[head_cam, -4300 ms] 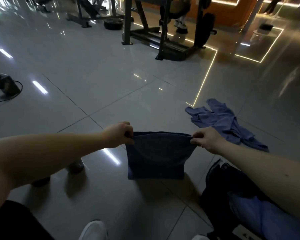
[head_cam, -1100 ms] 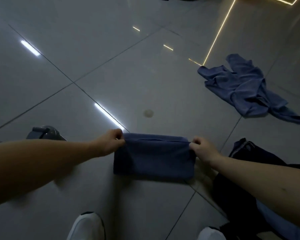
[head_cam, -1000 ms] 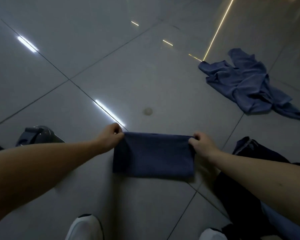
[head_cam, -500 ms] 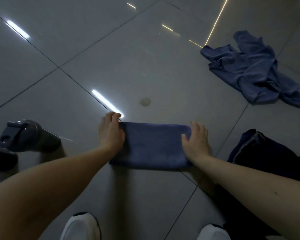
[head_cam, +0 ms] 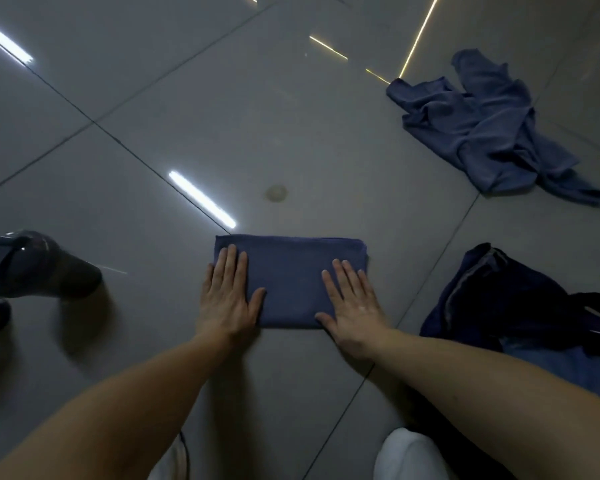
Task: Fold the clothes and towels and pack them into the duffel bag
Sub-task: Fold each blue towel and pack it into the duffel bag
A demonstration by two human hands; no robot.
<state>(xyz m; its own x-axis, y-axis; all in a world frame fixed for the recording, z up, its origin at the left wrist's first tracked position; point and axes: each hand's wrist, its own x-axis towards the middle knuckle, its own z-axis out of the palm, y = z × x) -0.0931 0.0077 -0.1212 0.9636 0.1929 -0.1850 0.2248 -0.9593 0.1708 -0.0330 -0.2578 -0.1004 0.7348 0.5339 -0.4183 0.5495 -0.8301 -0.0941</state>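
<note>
A dark blue towel (head_cam: 291, 271), folded into a rectangle, lies flat on the grey tiled floor in the middle of the view. My left hand (head_cam: 227, 296) presses flat on its left end with straight fingers. My right hand (head_cam: 352, 303) lies flat on its right end, fingers spread. A crumpled blue garment (head_cam: 485, 129) lies on the floor at the upper right. The dark duffel bag (head_cam: 520, 299) sits open at the right, with light blue cloth (head_cam: 565, 368) showing inside it beyond my right forearm.
A dark bottle (head_cam: 32, 265) lies on its side at the left edge. My white shoes (head_cam: 409, 455) show at the bottom. A lit yellow strip (head_cam: 420, 32) runs across the floor at the top right.
The towel was held up by its top corners, then lowered and laid on the floor. Both hands let go of the corners and now press flat on it.
</note>
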